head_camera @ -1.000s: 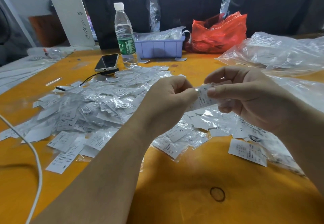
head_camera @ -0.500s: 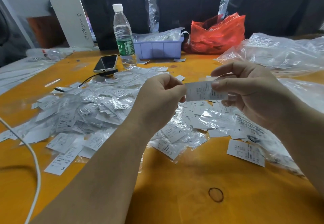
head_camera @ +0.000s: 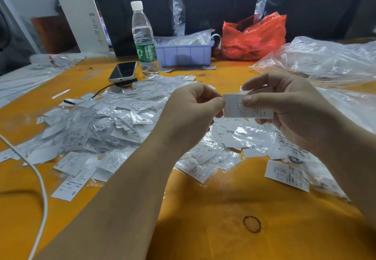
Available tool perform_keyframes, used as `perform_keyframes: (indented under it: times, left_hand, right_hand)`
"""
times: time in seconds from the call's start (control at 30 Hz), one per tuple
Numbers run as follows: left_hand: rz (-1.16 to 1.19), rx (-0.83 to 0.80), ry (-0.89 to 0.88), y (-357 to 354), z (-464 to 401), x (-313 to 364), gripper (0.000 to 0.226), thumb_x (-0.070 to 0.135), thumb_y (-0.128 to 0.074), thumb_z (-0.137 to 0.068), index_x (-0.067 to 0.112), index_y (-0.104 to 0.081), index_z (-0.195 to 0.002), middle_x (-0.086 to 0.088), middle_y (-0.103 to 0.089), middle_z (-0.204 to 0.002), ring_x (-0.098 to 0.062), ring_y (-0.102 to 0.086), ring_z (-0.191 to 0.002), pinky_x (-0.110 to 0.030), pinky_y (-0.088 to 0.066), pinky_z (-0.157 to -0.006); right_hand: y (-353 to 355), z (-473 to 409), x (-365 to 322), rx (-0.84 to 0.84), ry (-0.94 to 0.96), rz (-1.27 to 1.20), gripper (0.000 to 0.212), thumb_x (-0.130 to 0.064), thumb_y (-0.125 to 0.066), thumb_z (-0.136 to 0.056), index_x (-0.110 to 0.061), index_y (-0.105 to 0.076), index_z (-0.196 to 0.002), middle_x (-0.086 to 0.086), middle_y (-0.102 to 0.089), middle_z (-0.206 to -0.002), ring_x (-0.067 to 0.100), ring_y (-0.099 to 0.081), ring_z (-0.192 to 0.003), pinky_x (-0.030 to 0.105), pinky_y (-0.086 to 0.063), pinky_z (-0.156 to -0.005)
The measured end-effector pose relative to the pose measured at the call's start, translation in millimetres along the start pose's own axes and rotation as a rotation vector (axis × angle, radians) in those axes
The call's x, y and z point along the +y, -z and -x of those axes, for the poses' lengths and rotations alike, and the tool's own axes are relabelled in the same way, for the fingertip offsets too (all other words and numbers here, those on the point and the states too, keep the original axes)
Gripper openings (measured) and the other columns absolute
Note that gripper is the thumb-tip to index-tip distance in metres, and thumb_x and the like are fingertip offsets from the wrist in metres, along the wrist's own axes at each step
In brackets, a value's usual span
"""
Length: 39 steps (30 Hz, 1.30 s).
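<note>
- Label (head_camera: pixel 234 108): white printed slip, held in the air between both hands, above the table (head_camera: pixel 203 202) and over the right end of the heap.
- Left hand (head_camera: pixel 189 117): fingers curled; thumb and forefinger pinch the label's left edge.
- Right hand (head_camera: pixel 295 115): grips the label's right half, with the thumb across its face, the lower fingers curled behind it and the forefinger bent over its top edge.
- Heap (head_camera: pixel 114 121): many like labels, most in clear sleeves, spread across the table's middle and left. Sizes XL and S can be read on a few.
- Loose label (head_camera: pixel 286 175): flat on the table, below the right wrist.
- Bottle (head_camera: pixel 144 42): clear, white cap, green band, upright behind the heap.
- Phone (head_camera: pixel 123 72): face up, just left of the bottle, its near end on a black cable (head_camera: pixel 101 91).
- Tray (head_camera: pixel 187 56): lavender, right of the bottle, holding plastic.
- Red bag (head_camera: pixel 254 35): crumpled, just right of the tray.
- Clear bags (head_camera: pixel 329 60): piled at far right.
- White cable (head_camera: pixel 41 182): curves down the left edge.
- Dark ring (head_camera: pixel 252 217): on the table, nearest the viewer.
</note>
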<state>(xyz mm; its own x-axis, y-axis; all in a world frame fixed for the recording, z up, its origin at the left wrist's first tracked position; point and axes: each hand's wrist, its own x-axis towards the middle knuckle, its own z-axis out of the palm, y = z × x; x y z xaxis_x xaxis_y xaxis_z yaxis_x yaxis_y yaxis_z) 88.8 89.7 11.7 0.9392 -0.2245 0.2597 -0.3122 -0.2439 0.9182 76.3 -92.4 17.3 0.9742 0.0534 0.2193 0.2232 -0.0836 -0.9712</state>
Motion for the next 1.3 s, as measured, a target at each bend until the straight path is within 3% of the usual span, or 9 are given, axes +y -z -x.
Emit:
perform_keyframes:
  times: [0.33,0.6,0.73,0.93,1.03,1.1,1.2,1.3]
  left_hand:
    - [0.022,-0.051,0.016,0.0,0.0,-1.8,0.007,0.016,-0.067,-0.091,0.011,-0.067,-0.086,0.007,-0.067,-0.063,-0.006,-0.057,-0.058,-0.022,-0.05,-0.055]
    - [0.093,-0.093,0.0,-0.4,1.1,1.7,0.024,0.025,-0.057,-0.097,0.006,-0.064,-0.085,0.0,-0.065,-0.068,-0.013,-0.055,-0.061,-0.023,-0.048,-0.056]
    - [0.059,-0.091,-0.026,-1.7,1.6,0.4,0.018,0.02,-0.064,-0.093,0.002,-0.067,-0.091,0.002,-0.065,-0.066,-0.011,-0.056,-0.06,-0.023,-0.049,-0.055]
    - [0.009,-0.103,-0.038,-2.1,3.0,-1.2,0.019,0.026,-0.076,-0.083,0.009,-0.07,-0.089,0.001,-0.065,-0.069,-0.008,-0.057,-0.061,-0.025,-0.051,-0.059]
    - [-0.005,-0.099,-0.025,-1.1,1.7,-0.5,0.009,0.016,-0.072,-0.086,0.008,-0.069,-0.088,0.0,-0.064,-0.069,-0.008,-0.055,-0.059,-0.024,-0.049,-0.057]
    - [-0.054,-0.057,-0.004,2.7,-0.7,-1.4,0.003,0.011,-0.067,-0.088,0.009,-0.069,-0.086,0.001,-0.063,-0.068,-0.008,-0.054,-0.058,-0.024,-0.049,-0.057]
    - [-0.273,0.025,0.071,9.0,-5.3,-6.8,0.01,0.013,-0.059,-0.087,0.015,-0.068,-0.083,0.003,-0.062,-0.071,-0.01,-0.052,-0.059,-0.027,-0.044,-0.055]
    - [-0.482,0.091,0.205,14.8,-9.0,-12.3,0.013,0.02,-0.056,-0.088,0.022,-0.067,-0.081,0.005,-0.062,-0.074,-0.012,-0.055,-0.067,-0.025,-0.038,-0.051]
  right_hand:
    - [-2.0,2.1,-0.7,0.01,0.055,0.003,0.029,-0.014,-0.074,-0.061,-0.013,-0.067,-0.089,-0.008,-0.067,-0.065,0.008,-0.064,-0.062,0.021,-0.047,-0.05]
    - [-4.1,5.0,-3.3,-0.014,0.046,-0.005,0.035,-0.016,-0.073,-0.058,-0.013,-0.066,-0.091,-0.005,-0.068,-0.068,0.011,-0.067,-0.067,0.024,-0.053,-0.056]
    - [-8.0,6.0,-1.0,-0.049,0.04,-0.048,0.034,-0.011,-0.072,-0.062,-0.007,-0.065,-0.095,0.006,-0.07,-0.075,0.017,-0.068,-0.071,0.024,-0.055,-0.063]
    - [-8.9,6.2,0.8,-0.059,0.04,-0.05,0.035,-0.015,-0.074,-0.06,-0.01,-0.066,-0.094,0.006,-0.072,-0.076,0.017,-0.066,-0.07,0.023,-0.053,-0.063]
    - [-7.1,4.6,1.0,-0.085,0.011,-0.079,0.036,-0.016,-0.072,-0.063,-0.009,-0.066,-0.098,0.007,-0.07,-0.077,0.016,-0.065,-0.07,0.021,-0.053,-0.061]
    - [-3.7,1.8,1.3,-0.077,-0.014,-0.075,0.032,-0.005,-0.072,-0.07,-0.007,-0.065,-0.1,0.008,-0.07,-0.078,0.017,-0.065,-0.07,0.023,-0.054,-0.061]
    - [3.6,-1.3,5.3,-0.005,-0.009,0.259,0.031,0.01,-0.06,-0.081,-0.012,-0.066,-0.102,0.0,-0.074,-0.083,0.018,-0.069,-0.078,0.029,-0.058,-0.07]
    - [7.6,-0.6,10.4,-0.047,0.071,0.771,0.037,0.003,-0.059,-0.082,-0.024,-0.066,-0.106,-0.012,-0.068,-0.091,0.007,-0.063,-0.087,0.015,-0.049,-0.07]
